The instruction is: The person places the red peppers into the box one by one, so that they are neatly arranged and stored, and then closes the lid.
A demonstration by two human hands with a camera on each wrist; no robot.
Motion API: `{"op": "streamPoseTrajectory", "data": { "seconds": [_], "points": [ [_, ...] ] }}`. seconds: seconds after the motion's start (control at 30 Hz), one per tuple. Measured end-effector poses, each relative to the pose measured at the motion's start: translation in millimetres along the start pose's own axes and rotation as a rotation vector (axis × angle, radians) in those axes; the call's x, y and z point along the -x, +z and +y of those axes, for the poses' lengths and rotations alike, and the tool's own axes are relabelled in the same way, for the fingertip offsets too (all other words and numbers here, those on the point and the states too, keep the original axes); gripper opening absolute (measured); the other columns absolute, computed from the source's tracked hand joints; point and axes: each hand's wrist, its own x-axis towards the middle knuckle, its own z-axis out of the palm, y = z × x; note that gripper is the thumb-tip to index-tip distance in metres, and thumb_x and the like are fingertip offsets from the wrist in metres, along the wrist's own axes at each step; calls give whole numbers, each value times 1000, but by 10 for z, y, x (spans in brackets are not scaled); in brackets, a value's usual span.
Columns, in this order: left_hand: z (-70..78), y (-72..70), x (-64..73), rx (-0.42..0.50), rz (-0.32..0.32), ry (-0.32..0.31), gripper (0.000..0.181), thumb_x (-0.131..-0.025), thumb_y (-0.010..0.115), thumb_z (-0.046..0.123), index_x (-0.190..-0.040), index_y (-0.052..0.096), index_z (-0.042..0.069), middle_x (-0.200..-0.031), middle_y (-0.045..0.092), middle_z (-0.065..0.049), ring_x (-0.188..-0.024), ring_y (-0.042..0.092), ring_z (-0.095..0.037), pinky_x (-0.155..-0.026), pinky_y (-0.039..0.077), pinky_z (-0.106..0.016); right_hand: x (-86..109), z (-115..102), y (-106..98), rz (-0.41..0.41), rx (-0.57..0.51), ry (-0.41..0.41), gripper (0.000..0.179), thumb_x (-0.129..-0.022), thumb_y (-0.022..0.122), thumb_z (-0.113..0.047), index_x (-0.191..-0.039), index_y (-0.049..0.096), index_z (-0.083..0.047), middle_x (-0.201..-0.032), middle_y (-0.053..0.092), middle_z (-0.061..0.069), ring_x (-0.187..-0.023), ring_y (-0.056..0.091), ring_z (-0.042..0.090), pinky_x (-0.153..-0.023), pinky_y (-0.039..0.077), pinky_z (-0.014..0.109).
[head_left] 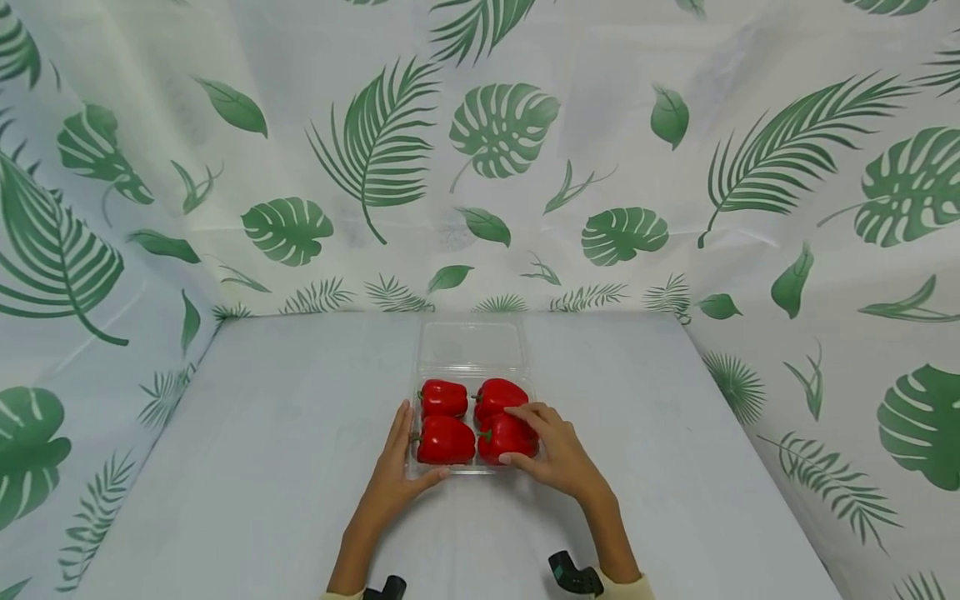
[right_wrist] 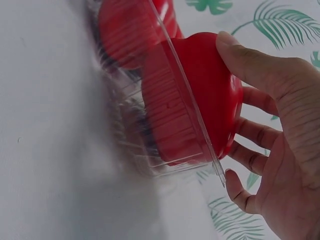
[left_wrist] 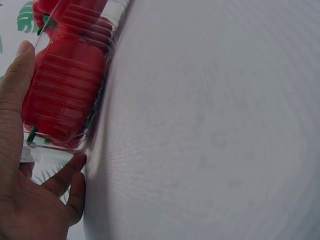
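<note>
A clear plastic clamshell container [head_left: 467, 472] holds several red bell peppers, two at the back and two in front. My left hand [head_left: 396, 471] rests at its front left corner, fingers straight along the side and thumb by the front rim, beside the front left bell pepper [head_left: 446, 440]. With my right hand [head_left: 558, 454] I grip the front right bell pepper [head_left: 504, 439], thumb on its near side and fingers over its far side. In the right wrist view that bell pepper [right_wrist: 212, 85] sits inside the container, rising above the rim. Its underside shows through the ribbed wall.
The container's clear lid [head_left: 472, 343] lies folded back behind it. Everything stands on a white-covered table [head_left: 285, 433]. Leaf-printed sheets [head_left: 405, 275] enclose the back and both sides. Behind the gripped pepper sits the back right bell pepper [head_left: 497, 395], the back left bell pepper [head_left: 444, 397] beside it.
</note>
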Motion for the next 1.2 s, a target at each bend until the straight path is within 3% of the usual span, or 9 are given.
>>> {"op": "streamPoseTrajectory", "data": {
  "seconds": [0.27,0.43,1.2],
  "points": [
    [0,5,3,0,0,1,112,-74,80,49,-158,11,22,-166,10,2,-146,32,-33,-110,37,-55,21,19,24,17,7,-6,64,-74,81,-46,-129,60,-21,-127,62,3,-116,56,23,-90,53,49],
    [8,4,6,9,0,1,112,-75,81,46,-158,11,22,-166,10,2,-145,34,-34,-110,37,-55,29,22,20,15,52,-11,61,-74,80,-48,-127,62,-23,-126,64,2,-113,56,20,-87,51,45],
    [7,-5,2,-2,1,2,112,-75,79,50,-159,10,23,-166,8,2,-151,18,-31,-113,31,-56,-44,44,-56,-103,120,20,61,-78,76,-50,-130,63,-20,-121,62,4,-111,57,19,-83,50,37]
  ]
}}
